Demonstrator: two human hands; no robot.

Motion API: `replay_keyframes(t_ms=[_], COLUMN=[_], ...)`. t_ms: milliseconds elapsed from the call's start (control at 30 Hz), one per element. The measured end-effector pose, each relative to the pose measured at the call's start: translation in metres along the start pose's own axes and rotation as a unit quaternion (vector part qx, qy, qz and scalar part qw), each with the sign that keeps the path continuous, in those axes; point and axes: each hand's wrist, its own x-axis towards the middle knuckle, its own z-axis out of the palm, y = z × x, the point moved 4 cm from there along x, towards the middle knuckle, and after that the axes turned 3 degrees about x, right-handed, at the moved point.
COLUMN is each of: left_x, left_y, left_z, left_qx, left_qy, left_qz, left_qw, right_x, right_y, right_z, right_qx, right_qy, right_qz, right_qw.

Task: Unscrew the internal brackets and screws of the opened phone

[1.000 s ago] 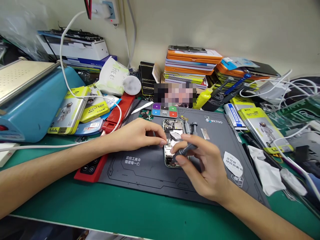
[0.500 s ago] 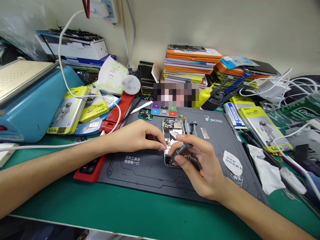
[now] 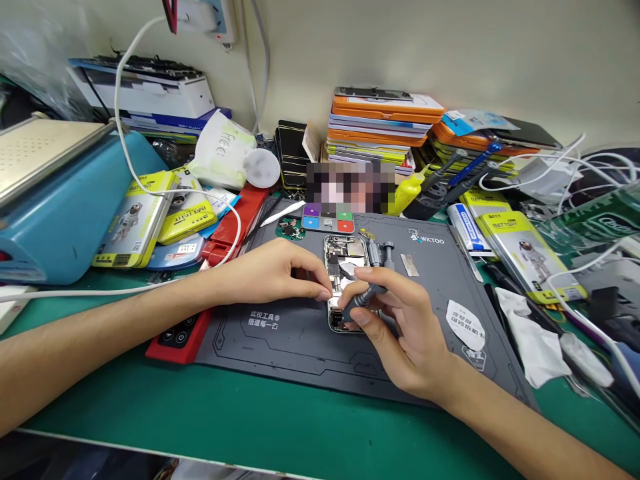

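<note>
An opened phone point(image 3: 356, 248) lies on the dark work mat point(image 3: 295, 360), its circuit boards and inner parts exposed. My left hand point(image 3: 285, 272) has thumb and forefinger closed at the phone's left edge; whether a small part is between the tips is hidden. In my right hand point(image 3: 407, 327) is a grey screwdriver point(image 3: 369, 295), tilted over the lower half of the phone. My fingers cover its tip. Just right of the phone, other grey tools point(image 3: 389, 255) rest on the mat. A coloured sectioned tray point(image 3: 329, 222) sits behind the phone.
Yellow battery boxes point(image 3: 135, 220) and a blue machine point(image 3: 95, 207) stand left. Stacked orange cases point(image 3: 383, 110) line the wall. A yellow bottle point(image 3: 407, 192) and a tool holder point(image 3: 425, 203) are behind the mat. White cables point(image 3: 565, 160) and more battery boxes point(image 3: 530, 257) crowd the right.
Both hands keep nearly the same pose at the phone, with the screwdriver still in my right hand. The view has shifted very slightly.
</note>
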Motion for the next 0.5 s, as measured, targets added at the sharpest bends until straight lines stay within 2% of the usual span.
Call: replay_keyframes(t_ms=[500], left_x=[-0.0006], left_y=[-0.0007], left_z=[-0.0004], left_qx=[0.007], left_qy=[0.005], left_qz=[0.003], left_qw=[1.000], right_x=[0.0010], right_y=[-0.0013], right_z=[-0.0005], right_qx=[-0.019], right_qy=[-0.016], right_qz=[-0.028], right_qw=[0.999])
